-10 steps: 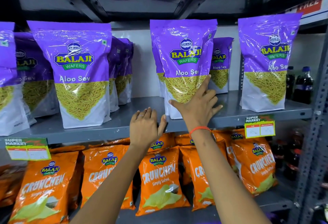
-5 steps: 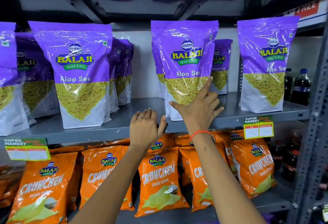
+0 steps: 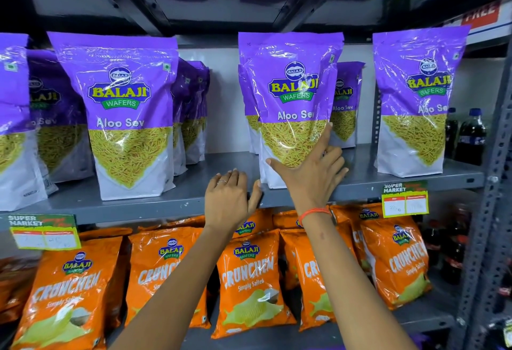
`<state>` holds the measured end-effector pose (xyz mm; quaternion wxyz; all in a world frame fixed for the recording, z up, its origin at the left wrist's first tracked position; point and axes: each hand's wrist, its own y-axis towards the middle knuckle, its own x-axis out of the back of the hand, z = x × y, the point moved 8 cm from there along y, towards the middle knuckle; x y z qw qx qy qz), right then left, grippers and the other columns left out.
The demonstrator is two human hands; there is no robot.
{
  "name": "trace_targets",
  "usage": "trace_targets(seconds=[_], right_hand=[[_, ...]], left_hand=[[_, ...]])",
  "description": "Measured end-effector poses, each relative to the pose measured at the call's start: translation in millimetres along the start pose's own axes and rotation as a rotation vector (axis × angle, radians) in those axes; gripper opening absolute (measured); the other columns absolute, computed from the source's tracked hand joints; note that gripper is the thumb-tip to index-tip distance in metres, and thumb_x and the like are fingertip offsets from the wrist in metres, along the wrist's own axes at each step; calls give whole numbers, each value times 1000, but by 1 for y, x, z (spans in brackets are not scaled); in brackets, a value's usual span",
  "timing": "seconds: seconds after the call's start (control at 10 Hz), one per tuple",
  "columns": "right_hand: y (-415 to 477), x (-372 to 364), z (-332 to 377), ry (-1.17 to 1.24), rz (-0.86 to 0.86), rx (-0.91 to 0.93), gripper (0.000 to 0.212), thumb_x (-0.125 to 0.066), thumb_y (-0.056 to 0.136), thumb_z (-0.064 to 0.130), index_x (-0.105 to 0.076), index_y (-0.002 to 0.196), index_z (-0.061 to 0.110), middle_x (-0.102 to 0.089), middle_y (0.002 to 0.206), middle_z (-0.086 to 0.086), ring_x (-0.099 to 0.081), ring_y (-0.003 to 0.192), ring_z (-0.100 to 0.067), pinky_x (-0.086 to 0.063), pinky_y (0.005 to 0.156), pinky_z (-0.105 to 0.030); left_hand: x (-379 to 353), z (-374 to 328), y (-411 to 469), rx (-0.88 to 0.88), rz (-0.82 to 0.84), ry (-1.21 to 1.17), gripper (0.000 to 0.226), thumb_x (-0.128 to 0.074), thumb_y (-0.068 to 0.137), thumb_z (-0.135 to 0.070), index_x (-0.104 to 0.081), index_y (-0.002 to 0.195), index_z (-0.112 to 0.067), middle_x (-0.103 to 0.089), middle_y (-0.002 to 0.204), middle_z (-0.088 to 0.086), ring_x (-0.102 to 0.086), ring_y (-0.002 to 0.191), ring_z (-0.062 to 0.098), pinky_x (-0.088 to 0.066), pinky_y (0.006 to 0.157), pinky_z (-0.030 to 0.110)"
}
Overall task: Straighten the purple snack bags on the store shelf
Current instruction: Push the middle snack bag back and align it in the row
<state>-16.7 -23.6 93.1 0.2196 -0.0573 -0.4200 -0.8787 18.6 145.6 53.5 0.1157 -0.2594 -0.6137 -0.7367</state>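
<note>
On the grey shelf (image 3: 83, 205), at the 9 o'clock edge of the view, a purple bag (image 3: 11, 117) stands cut off by the frame, with a darker one behind it. Next comes a tall bag (image 3: 124, 117) upright near the front lip, and more bags (image 3: 191, 111) lined up behind it toward 1 o'clock.

The left hand (image 3: 230, 200) lies palm down on the shelf's front edge, fingers together, thumb out to the side; its grip holds nothing (a ring shows on one finger). Just beside it, at its 3 o'clock, the right hand (image 3: 313, 175) is spread flat against the lower front of the middle bag (image 3: 291, 100), index finger pointing up along the bag's right edge, the grip open and pressing rather than clasping. An orange band (image 3: 315, 212) circles that wrist.

That bag stands upright with others close behind it. Well apart at 3 o'clock stands a single bag (image 3: 415, 106), dark bottles (image 3: 471, 136) beyond it. Orange chip bags (image 3: 249, 280) fill the shelf below.
</note>
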Motion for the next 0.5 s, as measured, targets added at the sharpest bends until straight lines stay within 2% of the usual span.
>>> trace_targets(seconds=[0.3,0.4,0.5], right_hand=[[-1,-3,-1,12,2,5,133,-72,44,77,-20,149,12,-51,118,-17,-50,105,-39,-35,101,-67],[-2,1,0,32,3,9,131,-65,48,82,-22,148,11,-51,120,-17,-50,106,-39,-35,101,-66],[8,11,-1,76,6,16,119,-60,59,80,-23,148,10,-51,124,-18,-50,110,-39,-34,103,-63]], left_hand=[[-2,3,2,26,-20,-11,58,-31,96,-42,-71,95,0,-72,101,21,-69,92,33,-49,88,43],[-3,0,1,40,-26,-28,71,-18,101,-47,-66,113,4,-64,119,25,-63,109,36,-44,98,45],[14,-13,6,102,-133,-79,69,-24,100,-48,-48,136,6,-45,143,25,-43,133,33,-29,111,42]])
